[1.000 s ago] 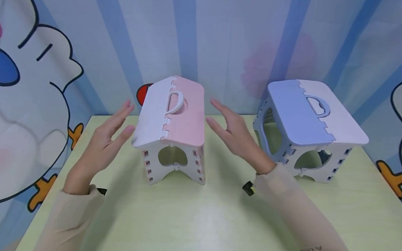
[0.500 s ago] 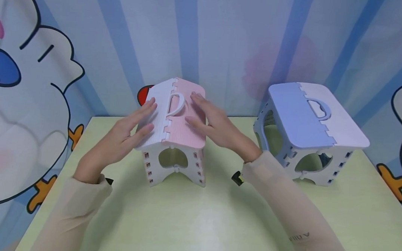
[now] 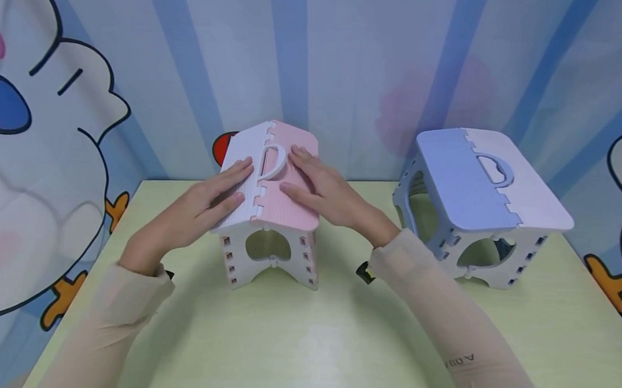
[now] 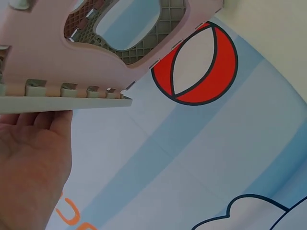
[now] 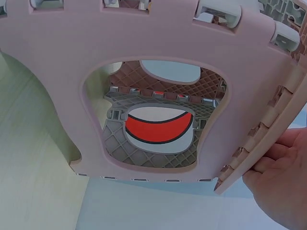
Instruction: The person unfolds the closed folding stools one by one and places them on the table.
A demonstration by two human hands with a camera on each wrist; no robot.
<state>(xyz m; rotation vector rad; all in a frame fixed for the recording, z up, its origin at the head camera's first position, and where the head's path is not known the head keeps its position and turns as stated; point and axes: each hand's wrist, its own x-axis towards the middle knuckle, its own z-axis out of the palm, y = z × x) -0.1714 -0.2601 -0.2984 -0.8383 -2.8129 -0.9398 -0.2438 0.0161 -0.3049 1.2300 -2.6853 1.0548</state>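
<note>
A pink and white folding stool stands upright on the table, its two top halves sloping down from the middle hinge like a roof. Raised at that hinge is a white carry handle. My left hand rests with extended fingers on the white half. On the pink half lies my right hand, its fingers also extended. In the left wrist view, my left hand touches the white panel's outer face. The right wrist view has my right hand against the pink panel, fingertips hidden.
A second folding stool, blue and pale lilac with a flatter top, stands to the right. The light green table reaches a striped cartoon curtain behind both stools.
Both hands have moved inward from either side of the pink and white stool onto its top, then slightly closer to the handle. The stools have not visibly moved.
</note>
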